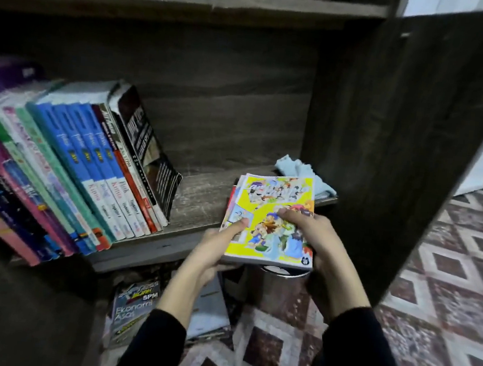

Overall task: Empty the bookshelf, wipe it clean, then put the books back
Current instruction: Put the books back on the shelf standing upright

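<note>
Holding the stack of comics [275,215] at the shelf's [203,197] front right edge, I have my left grip [216,248] curled around its left side, thumb on the cover, and my right grip [312,234] clamped on its right side. I judge these are being shelved, so I should stand them upright and slide them left against the leaning row of books [89,162]. The blue cloth [303,171] in the back right corner, just behind, should come out first. More books [134,305] lie on the floor below.
</note>
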`<state>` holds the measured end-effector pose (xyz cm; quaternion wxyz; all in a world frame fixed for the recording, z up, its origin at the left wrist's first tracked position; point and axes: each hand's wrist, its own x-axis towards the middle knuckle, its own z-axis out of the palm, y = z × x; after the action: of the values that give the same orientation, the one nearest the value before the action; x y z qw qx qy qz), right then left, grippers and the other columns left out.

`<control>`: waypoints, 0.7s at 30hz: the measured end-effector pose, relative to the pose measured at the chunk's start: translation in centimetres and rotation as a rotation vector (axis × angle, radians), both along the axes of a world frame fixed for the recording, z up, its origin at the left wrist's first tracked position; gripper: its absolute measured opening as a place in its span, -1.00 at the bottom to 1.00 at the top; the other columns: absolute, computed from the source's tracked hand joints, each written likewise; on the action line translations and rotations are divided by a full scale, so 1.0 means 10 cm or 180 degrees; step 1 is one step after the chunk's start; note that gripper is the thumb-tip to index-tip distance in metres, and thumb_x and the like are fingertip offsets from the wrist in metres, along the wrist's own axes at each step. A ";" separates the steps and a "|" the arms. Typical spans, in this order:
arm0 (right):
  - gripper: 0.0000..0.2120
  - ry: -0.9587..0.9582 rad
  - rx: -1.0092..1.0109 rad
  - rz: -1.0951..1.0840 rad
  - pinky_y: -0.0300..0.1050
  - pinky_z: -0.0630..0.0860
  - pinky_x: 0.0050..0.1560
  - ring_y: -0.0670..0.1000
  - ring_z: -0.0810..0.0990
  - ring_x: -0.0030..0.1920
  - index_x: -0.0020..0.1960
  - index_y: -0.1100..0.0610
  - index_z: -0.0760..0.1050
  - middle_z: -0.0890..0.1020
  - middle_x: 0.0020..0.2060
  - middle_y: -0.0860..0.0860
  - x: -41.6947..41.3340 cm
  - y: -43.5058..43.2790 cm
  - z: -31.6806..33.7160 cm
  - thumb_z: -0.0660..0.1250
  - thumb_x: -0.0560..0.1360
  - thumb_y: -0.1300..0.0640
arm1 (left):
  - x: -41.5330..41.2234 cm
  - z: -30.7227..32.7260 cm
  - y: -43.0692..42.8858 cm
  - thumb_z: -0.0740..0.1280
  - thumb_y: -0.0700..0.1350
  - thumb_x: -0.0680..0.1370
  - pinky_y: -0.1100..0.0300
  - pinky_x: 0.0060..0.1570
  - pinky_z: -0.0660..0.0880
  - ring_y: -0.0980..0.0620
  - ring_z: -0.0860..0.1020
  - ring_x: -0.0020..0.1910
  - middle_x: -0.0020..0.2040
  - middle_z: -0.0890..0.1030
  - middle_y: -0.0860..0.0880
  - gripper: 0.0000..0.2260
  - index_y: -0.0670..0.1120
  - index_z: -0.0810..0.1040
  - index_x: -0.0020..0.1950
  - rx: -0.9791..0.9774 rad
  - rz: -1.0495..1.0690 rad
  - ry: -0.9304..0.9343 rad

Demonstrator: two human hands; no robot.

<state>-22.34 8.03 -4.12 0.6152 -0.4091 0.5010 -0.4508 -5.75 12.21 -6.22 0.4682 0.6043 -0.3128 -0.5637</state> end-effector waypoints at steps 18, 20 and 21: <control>-0.55 0.2754 -0.0218 0.0953 -0.24 0.42 -0.26 0.03 0.56 -0.19 -0.22 0.12 0.44 0.57 -0.18 0.07 0.29 -0.86 -0.33 0.42 0.36 -0.28 | -0.02 -0.50 -0.43 0.35 0.08 0.52 0.28 -0.55 0.48 0.04 0.58 -0.30 -0.20 0.62 -0.01 -0.81 -0.03 0.54 -0.07 0.0030 0.1172 0.0073; -0.31 0.3525 -0.0940 0.0816 -0.06 0.43 0.10 0.11 0.47 0.23 0.20 0.13 0.41 0.47 0.23 0.12 0.26 -0.80 -0.37 0.38 0.32 -0.36 | 0.00 -0.51 -0.42 0.35 0.09 0.52 0.28 -0.55 0.48 0.02 0.60 -0.27 -0.17 0.64 -0.04 -0.76 -0.07 0.56 0.01 -0.0024 0.1148 0.0067; -0.15 0.3534 -0.1380 0.0870 -0.01 0.37 0.25 0.10 0.36 0.36 0.39 0.09 0.27 0.37 0.36 0.09 0.25 -0.74 -0.37 0.40 0.29 -0.37 | 0.01 -0.52 -0.42 0.36 0.09 0.51 0.28 -0.55 0.48 0.01 0.60 -0.26 -0.15 0.64 -0.04 -0.73 -0.08 0.57 0.04 -0.0039 0.1152 0.0070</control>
<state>-19.89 0.59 -7.80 0.2173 -0.7594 0.5867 -0.1788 -5.68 8.01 -11.41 0.5691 0.6417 -0.1972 -0.4748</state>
